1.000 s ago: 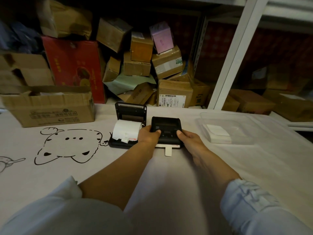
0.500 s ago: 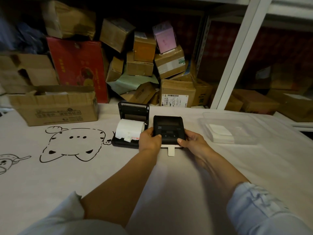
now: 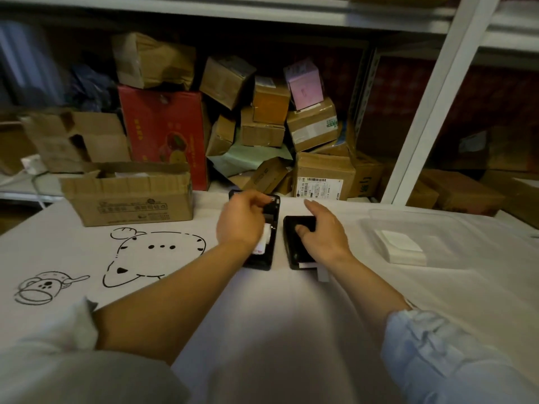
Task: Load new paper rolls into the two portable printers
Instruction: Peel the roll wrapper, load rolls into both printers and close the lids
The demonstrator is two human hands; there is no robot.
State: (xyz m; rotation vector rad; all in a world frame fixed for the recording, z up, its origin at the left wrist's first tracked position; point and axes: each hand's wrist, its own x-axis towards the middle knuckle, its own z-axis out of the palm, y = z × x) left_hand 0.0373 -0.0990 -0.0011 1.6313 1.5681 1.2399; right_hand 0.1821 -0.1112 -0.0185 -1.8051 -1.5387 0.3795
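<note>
Two small black plastic portable printers sit side by side, just apart, near the far edge of a table covered in a white cloth (image 3: 262, 330) printed with black cartoon animals. The left printer (image 3: 267, 259) has its lid (image 3: 272, 211) raised, and a white paper roll (image 3: 264, 239) lies in its well, mostly hidden by the left hand (image 3: 240, 224), which hovers over it with fingers curled at the upper edge of the lid; whether they grip it cannot be told through the blur. The right printer (image 3: 294, 243) is closed, a white paper strip (image 3: 322, 274) poking from its near end. The right hand (image 3: 322, 233) rests on it, fingers loosely spread, thumb on top. To the right stands a clear plastic tray (image 3: 455, 228) holding a white paper stack (image 3: 401, 247). An open brown cardboard box (image 3: 131, 204) sits at left, and piled cartons (image 3: 268, 112) fill the shelves behind.
</note>
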